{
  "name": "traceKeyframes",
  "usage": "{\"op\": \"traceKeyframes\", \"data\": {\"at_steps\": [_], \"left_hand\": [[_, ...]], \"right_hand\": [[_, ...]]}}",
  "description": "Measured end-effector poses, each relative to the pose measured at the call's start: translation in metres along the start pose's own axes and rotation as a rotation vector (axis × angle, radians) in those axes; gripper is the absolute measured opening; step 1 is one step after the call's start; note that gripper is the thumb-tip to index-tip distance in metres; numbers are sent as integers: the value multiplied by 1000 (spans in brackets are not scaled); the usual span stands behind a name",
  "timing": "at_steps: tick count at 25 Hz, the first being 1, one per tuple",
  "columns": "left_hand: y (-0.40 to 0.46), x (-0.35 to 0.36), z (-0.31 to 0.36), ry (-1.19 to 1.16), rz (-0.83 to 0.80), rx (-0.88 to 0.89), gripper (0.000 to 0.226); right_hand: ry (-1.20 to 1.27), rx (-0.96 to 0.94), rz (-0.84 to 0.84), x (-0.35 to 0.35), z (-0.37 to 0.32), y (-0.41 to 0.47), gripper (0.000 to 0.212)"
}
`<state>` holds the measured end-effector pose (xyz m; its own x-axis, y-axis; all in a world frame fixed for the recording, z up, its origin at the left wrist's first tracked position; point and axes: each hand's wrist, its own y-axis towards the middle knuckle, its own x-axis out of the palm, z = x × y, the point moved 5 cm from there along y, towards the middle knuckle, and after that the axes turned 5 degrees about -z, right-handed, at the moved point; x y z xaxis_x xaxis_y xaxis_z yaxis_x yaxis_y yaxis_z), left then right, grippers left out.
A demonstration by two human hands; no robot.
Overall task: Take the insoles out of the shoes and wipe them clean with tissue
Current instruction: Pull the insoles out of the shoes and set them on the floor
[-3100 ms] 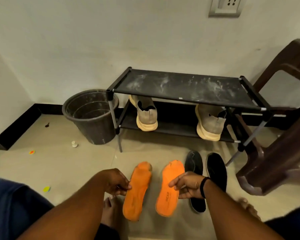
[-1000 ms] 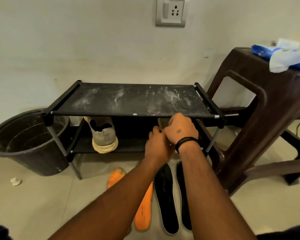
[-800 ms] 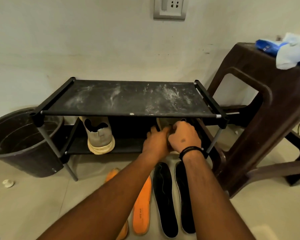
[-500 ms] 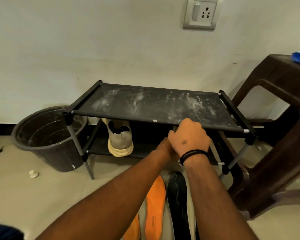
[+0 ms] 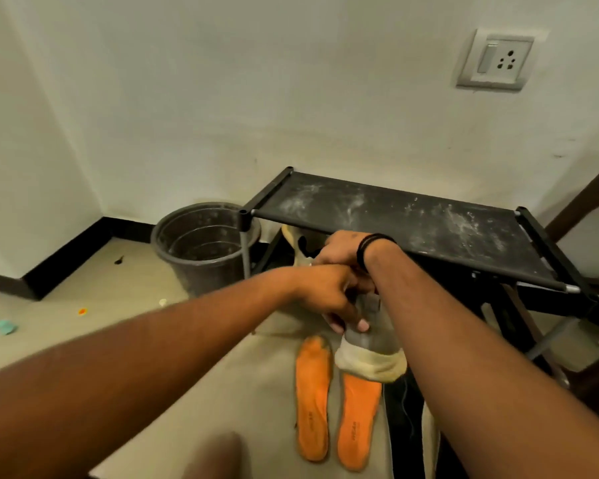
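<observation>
Dusty black rack [image 5: 412, 223] beside dark bucket [image 5: 201, 247]; wall socket [image 5: 495, 60] above.

left hand [image 5: 329, 294] gripping, right hand [image 5: 339, 251] seemingly curled

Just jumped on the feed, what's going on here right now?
A person holds a grey shoe with a cream sole in front of the black shoe rack. The left hand grips its upper; the right hand is at its top, fingers hidden. Two orange insoles lie on the floor below. A second shoe sits under the rack.
</observation>
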<state>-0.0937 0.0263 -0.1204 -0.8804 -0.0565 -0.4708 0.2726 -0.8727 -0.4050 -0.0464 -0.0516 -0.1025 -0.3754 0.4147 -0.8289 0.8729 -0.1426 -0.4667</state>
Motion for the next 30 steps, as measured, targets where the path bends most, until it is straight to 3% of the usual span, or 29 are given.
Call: {"op": "traceKeyframes", "data": {"at_steps": [3, 7, 12, 20, 26, 30], "left_hand": [[-52, -19, -12, -4, -37, 20, 28], [-132, -56, -32, -38, -55, -66, 16], [-182, -80, -84, -90, -19, -249, 28], [-192, -91, -147, -195, 121, -405, 29], [-193, -73, -201, -250, 135, -599, 20], [-183, -59, -231, -80, 231, -666, 23]], "right_hand": [[-88, -15, -51, 30, -3, 29, 28], [40, 25, 250, 48, 7, 41, 27], [9, 27, 367, 19, -12, 11, 15], [-4, -82, 284, -33, -96, -86, 32], [48, -90, 73, 13, -121, -80, 28], [45, -99, 23, 77, -128, -41, 20]]}}
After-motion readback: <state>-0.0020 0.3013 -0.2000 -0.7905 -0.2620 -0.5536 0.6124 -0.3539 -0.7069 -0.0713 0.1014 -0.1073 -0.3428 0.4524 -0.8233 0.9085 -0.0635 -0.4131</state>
